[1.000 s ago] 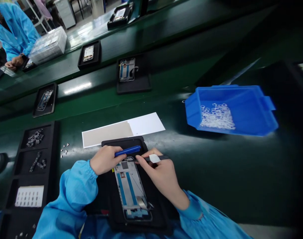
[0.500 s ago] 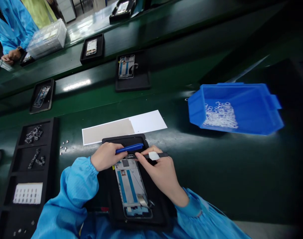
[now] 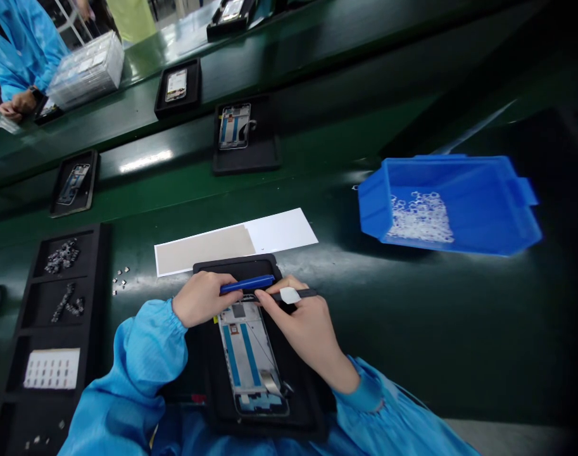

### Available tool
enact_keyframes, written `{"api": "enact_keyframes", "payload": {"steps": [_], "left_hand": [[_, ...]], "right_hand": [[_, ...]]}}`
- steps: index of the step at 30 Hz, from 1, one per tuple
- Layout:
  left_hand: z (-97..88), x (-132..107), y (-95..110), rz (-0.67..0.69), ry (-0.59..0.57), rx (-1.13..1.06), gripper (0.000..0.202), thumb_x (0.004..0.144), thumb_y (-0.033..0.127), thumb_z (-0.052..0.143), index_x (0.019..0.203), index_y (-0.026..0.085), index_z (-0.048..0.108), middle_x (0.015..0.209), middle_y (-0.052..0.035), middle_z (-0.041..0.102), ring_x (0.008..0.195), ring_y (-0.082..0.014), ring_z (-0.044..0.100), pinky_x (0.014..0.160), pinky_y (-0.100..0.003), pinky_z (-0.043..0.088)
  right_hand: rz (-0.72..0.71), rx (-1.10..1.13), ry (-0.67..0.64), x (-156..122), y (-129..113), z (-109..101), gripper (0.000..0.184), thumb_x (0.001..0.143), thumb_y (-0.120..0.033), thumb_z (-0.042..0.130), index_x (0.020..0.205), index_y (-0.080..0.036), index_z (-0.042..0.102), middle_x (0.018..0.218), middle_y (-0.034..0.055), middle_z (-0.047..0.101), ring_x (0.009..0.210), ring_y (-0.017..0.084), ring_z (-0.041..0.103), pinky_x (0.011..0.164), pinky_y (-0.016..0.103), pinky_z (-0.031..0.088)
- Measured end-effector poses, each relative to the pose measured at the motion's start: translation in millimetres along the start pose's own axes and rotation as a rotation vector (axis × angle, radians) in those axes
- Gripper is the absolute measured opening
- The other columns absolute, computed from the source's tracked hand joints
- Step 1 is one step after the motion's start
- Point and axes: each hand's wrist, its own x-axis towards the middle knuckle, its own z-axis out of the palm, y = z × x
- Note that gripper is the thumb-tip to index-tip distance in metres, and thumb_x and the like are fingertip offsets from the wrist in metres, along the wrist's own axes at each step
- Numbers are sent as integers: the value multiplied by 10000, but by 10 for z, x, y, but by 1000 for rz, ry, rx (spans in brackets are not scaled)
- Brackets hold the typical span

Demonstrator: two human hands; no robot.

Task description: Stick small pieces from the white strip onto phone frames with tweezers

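A phone frame point(image 3: 251, 354) with blue strips lies in a black tray point(image 3: 307, 405) in front of me. At its far end, my left hand point(image 3: 201, 297) is closed around a blue pen-like tool point(image 3: 248, 284), which points right. My right hand point(image 3: 307, 323) pinches a dark, slim tool, apparently tweezers point(image 3: 308, 292), with a white wrap point(image 3: 289, 295) on it. Its tip is by the top edge of the frame, between my two hands; the exact contact is too small to make out. A loose flex cable point(image 3: 271, 383) shows near the frame's lower right.
To the right stands a blue bin point(image 3: 483, 209) holding small white rings. A compartment tray point(image 3: 92, 285) with small parts lies left, loose bits beside it. Beyond are a card point(image 3: 283, 228) and phone trays point(image 3: 245, 161) on a belt. A co-worker's hands point(image 3: 18, 104) show far left.
My hands and both tools hold almost the same pose at the frame's top. Phone trays on the nearer belt have slid slightly left. A person in yellow-green at the back has shifted right.
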Motion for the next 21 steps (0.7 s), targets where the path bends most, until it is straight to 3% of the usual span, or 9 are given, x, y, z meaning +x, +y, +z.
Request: {"api": "enact_keyframes", "payload": {"steps": [14, 21], "left_hand": [[49, 11, -2, -31, 29, 60, 166, 897, 289, 575, 965, 232, 715, 740, 22, 699, 652, -155, 619, 597, -259, 365], [70, -2, 54, -80, 25, 213, 165, 896, 332, 597, 1012, 267, 695, 802, 11, 724, 752, -215, 673, 632, -286, 414]], "right_hand": [[-38, -9, 15, -9, 17, 3, 295, 910, -427, 598, 710, -211, 585, 632, 8, 610, 618, 195, 601, 548, 282, 451], [-95, -74, 37, -9, -9, -18, 326, 902, -391, 588, 647, -234, 462, 568, -13, 526, 576, 187, 557, 480, 265, 385]]}}
